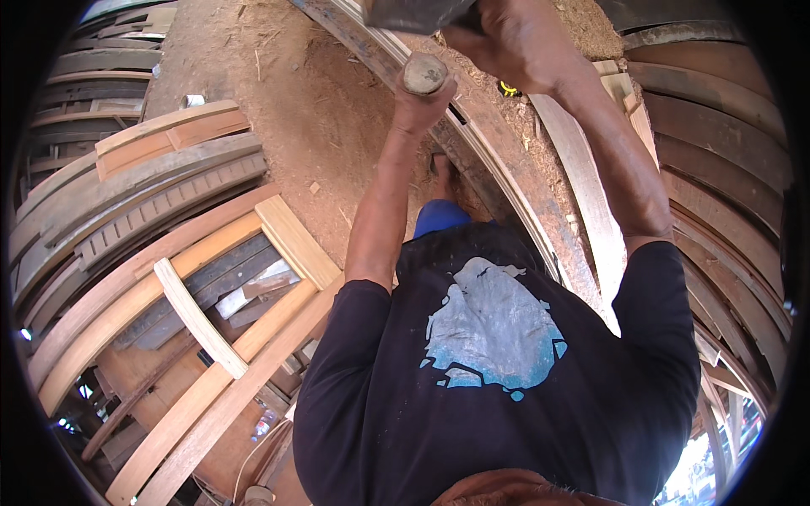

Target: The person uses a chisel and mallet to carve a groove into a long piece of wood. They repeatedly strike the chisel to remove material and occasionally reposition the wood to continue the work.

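Observation:
My left hand (422,110) is wrapped round the upright wooden handle (424,74) of a chisel, whose worn round end faces up. The blade is hidden below my fist. Beyond it, at the top edge, my right hand (523,42) grips a dark, block-shaped mallet (413,13), partly cut off by the frame. The mallet is raised just past the chisel's end and looks apart from it. Under both hands runs a long narrow wooden strip (498,164) with a dark slot (457,114) cut in it, lying along a worn wooden beam (548,198).
A yellow and black tape measure (508,88) lies among shavings right of the beam. A pale plank (582,169) stretches beneath my right arm. At left rests a wooden frame (240,337), with stacked boards (169,181) behind it. More planks (717,135) line the right side. Sawdust covers the ground (312,93).

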A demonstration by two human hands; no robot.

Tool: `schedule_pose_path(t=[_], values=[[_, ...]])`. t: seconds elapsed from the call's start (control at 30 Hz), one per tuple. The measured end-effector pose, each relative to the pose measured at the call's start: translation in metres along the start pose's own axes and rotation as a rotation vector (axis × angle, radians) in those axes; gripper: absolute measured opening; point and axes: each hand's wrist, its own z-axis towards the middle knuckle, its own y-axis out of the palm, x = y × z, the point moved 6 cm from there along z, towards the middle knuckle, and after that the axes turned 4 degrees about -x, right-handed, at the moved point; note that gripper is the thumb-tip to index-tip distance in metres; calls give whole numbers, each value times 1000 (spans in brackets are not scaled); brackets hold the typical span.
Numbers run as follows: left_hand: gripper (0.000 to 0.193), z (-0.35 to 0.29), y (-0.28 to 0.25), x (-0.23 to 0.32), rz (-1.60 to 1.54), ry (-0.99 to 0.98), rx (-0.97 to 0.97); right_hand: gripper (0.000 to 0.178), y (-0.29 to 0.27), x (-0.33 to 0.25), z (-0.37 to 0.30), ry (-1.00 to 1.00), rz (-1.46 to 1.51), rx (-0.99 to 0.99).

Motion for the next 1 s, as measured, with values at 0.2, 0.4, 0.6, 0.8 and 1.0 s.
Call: schedule_pose_path(t=[0.2,0.4,0.6,0.8,1.0], values=[[21,8,0,8,106,7,6,16,43,34,-18,241,-180,-244],[22,9,-2,3,-66,-59,56,17,21,12,-7,336,-232,-394],[22,17,-3,0,16,-19,34,21,54,49,-20,319,-281,-324],[21,15,-13,2,-424,-295,-202,29,61,74,-68,473,41,-387],[33,-21,-27,-20,293,-432,-107,48,140,129,-217,908,422,-434]])
